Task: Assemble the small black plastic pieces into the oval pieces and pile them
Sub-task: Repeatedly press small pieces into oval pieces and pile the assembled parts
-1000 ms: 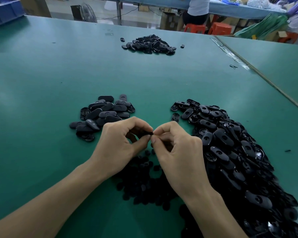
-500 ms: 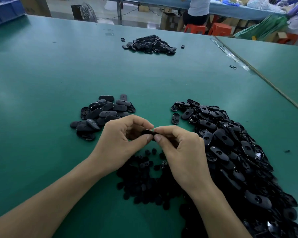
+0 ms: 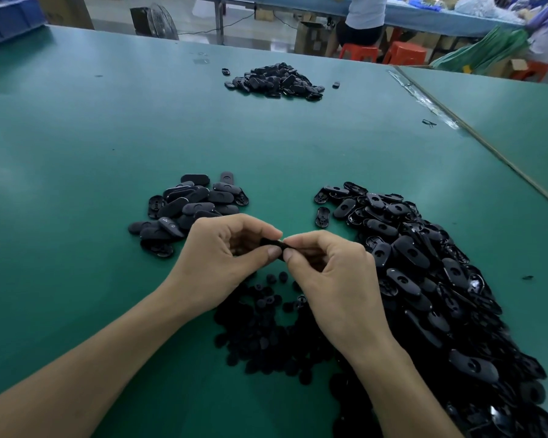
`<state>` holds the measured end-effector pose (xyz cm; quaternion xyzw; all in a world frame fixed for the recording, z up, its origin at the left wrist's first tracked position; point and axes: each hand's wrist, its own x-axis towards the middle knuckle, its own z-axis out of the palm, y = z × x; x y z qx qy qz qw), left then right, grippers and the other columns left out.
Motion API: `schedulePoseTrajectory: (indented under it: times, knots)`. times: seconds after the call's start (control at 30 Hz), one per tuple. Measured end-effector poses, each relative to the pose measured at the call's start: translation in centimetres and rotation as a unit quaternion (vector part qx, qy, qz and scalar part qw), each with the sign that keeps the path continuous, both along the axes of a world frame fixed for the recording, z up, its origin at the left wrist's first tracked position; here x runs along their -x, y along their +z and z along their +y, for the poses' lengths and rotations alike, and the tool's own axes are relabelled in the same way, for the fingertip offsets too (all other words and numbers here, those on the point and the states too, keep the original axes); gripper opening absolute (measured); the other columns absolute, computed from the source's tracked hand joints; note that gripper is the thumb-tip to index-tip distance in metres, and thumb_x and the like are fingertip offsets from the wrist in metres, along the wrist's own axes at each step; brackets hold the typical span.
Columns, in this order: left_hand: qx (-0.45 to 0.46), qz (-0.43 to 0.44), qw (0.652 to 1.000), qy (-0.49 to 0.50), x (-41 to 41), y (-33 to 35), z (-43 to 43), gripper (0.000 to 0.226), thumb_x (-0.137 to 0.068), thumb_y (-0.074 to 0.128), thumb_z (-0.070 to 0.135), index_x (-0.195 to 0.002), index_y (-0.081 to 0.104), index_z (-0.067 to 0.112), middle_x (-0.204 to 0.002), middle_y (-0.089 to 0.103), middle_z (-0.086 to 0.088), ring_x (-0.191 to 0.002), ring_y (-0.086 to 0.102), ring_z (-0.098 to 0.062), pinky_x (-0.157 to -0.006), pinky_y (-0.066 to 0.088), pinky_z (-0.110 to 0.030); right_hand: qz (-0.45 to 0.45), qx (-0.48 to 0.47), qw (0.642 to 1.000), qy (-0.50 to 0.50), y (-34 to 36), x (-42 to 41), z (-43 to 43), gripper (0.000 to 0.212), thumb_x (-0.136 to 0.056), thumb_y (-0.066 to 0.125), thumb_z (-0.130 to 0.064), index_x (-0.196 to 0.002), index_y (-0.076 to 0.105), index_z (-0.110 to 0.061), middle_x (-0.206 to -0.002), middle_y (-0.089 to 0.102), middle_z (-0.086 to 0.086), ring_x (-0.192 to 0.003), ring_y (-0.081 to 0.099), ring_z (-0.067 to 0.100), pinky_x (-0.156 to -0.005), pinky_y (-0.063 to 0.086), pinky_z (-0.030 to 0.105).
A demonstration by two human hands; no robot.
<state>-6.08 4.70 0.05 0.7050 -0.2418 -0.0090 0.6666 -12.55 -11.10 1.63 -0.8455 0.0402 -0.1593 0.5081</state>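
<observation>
Both hands meet above the green table and pinch one black oval piece (image 3: 274, 243) between thumbs and fingertips. My left hand (image 3: 217, 257) holds its left end, my right hand (image 3: 332, 273) its right end; most of the piece is hidden by the fingers. Beneath the hands lies a heap of small black round pieces (image 3: 266, 330). A large heap of black oval pieces (image 3: 424, 279) with holes spreads on the right. On the left sits a smaller pile of oval pieces (image 3: 190, 210).
A third pile of black pieces (image 3: 276, 80) lies far back on the green table (image 3: 76, 153). A seam to a second table (image 3: 487, 147) runs on the right. A blue crate (image 3: 7, 17) stands far left. People sit at a bench behind.
More of the oval piece shows between the fingertips now. Both hands have hardly shifted.
</observation>
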Motion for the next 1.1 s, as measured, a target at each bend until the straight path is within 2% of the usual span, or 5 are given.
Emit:
schedulePoseTrajectory:
  times: [0.17,0.37,0.73,0.97,1.1]
  knots:
    - [0.009,0.008,1.000,0.000,-0.1,-0.2,0.0,0.018,-0.075,0.083,0.012,-0.086,0.078,0.025,-0.083,0.078,-0.004,-0.075,0.073,-0.017,-0.077,0.060,-0.032,0.001,0.012,1.000,-0.009,0.2,0.1,0.2,0.011,-0.089,0.074,-0.013,-0.094,0.077,-0.023,-0.078,0.071,-0.019,-0.077,0.067,-0.007,-0.069,0.049,0.006]
    - [0.009,0.012,1.000,0.018,-0.2,-0.3,0.1,0.020,-0.071,0.082,0.010,-0.086,0.077,0.022,-0.077,0.076,-0.004,-0.068,0.069,-0.012,-0.067,0.058,-0.023,-0.002,0.014,1.000,-0.003,0.3,0.2,0.3,0.012,-0.090,0.073,-0.014,-0.098,0.078,-0.022,-0.081,0.071,-0.021,-0.078,0.067,-0.009,-0.070,0.049,0.005]
    - [0.015,-0.002,1.000,0.002,0.0,-0.2,0.1,0.023,-0.077,0.079,0.009,-0.093,0.079,0.027,-0.086,0.078,-0.002,-0.077,0.074,-0.013,-0.076,0.057,-0.020,0.004,-0.019,1.000,-0.011,0.3,0.2,0.4,0.016,-0.090,0.072,-0.011,-0.093,0.077,-0.026,-0.080,0.073,-0.022,-0.077,0.069,-0.005,-0.069,0.051,0.009]
    - [-0.004,-0.030,0.999,0.035,0.2,0.0,0.0,0.019,-0.073,0.080,0.006,-0.083,0.076,0.023,-0.071,0.074,0.005,-0.060,0.063,-0.003,-0.060,0.051,-0.015,0.002,0.001,1.000,-0.005,0.5,0.2,0.7,0.016,-0.090,0.072,-0.008,-0.097,0.078,-0.021,-0.080,0.072,-0.022,-0.078,0.068,-0.008,-0.071,0.049,0.006]
    - [-0.004,-0.071,0.995,0.075,0.5,0.0,-0.1,0.021,-0.075,0.077,0.007,-0.085,0.074,0.025,-0.078,0.075,0.002,-0.066,0.069,-0.015,-0.066,0.056,-0.021,-0.003,0.057,0.998,-0.011,1.4,0.3,0.8,0.022,-0.095,0.065,-0.010,-0.109,0.077,-0.021,-0.090,0.073,-0.016,-0.083,0.066,-0.007,-0.073,0.048,0.006]
